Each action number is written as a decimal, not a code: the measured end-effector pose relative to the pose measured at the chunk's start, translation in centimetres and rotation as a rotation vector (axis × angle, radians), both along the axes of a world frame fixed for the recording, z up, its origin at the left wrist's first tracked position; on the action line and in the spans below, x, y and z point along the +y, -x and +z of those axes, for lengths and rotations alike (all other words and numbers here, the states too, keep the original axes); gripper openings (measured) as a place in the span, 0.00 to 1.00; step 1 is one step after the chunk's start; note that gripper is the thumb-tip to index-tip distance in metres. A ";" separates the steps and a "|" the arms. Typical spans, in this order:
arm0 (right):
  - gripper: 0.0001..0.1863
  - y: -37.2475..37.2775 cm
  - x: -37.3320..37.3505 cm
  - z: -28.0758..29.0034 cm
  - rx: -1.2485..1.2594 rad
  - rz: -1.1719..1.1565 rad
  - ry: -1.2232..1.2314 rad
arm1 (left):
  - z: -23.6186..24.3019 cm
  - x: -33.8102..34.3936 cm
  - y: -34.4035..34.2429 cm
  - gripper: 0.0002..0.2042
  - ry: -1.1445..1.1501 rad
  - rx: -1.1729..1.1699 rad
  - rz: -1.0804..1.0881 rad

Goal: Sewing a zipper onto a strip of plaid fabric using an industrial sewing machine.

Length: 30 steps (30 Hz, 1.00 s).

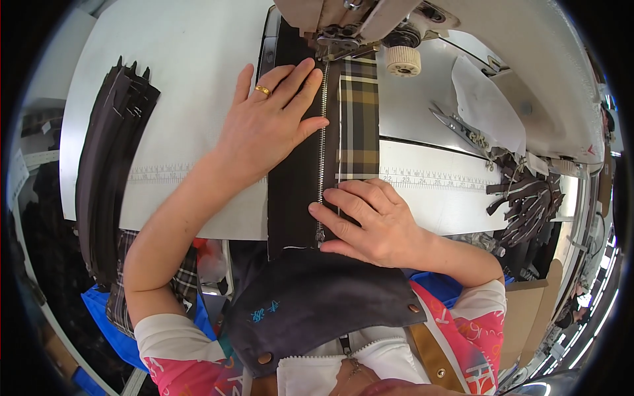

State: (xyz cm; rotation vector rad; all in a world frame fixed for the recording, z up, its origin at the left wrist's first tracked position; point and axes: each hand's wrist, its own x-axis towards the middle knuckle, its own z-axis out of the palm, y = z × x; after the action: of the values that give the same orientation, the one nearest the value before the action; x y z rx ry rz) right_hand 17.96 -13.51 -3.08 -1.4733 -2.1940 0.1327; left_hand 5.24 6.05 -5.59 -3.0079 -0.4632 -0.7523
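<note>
A dark brown fabric strip (290, 191) with a metal zipper (321, 145) runs from my lap up under the sewing machine's presser foot (338, 41). A plaid fabric strip (358, 119) lies along the zipper's right side. My left hand (267, 122), with a gold ring, lies flat on the brown strip left of the zipper, fingertips close to the foot. My right hand (366, 221) presses down on the zipper and the plaid strip's lower end near the table's front edge.
A stack of dark zippers (109, 158) lies at the table's left edge. Thread snips (459, 129) and a white cloth piece (485, 102) sit right of the machine, with a pile of dark zipper pieces (528, 201) beyond. A ruler strip (429, 178) crosses the white table.
</note>
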 end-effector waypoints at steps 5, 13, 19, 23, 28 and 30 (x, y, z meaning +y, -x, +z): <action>0.25 -0.7 0.8 -0.3 -0.019 -0.021 -0.005 | -0.5 0.5 -0.1 0.24 0.057 -0.069 -0.073; 0.23 -2.2 2.9 -0.5 -0.009 -0.023 -0.022 | -0.2 0.7 -0.3 0.20 0.070 -0.132 -0.105; 0.22 -3.3 4.6 -0.8 -0.019 -0.025 -0.066 | -0.2 0.5 -0.3 0.20 0.142 -0.140 -0.073; 0.21 -4.1 5.7 -0.9 -0.017 -0.045 -0.083 | 0.5 0.2 -0.4 0.19 0.192 -0.128 -0.062; 0.19 -5.2 7.2 -1.0 -0.003 -0.047 -0.110 | -0.3 0.8 -0.1 0.19 0.255 -0.148 -0.110; 0.18 -5.7 7.8 -0.9 0.016 -0.046 -0.108 | 0.1 0.7 -0.2 0.18 0.289 -0.127 -0.128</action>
State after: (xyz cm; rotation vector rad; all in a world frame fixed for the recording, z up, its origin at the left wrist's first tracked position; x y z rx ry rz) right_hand 23.71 -5.71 -3.99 -1.4569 -2.1187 0.0104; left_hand 5.40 6.77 -5.47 -3.2969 -0.4179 -0.9678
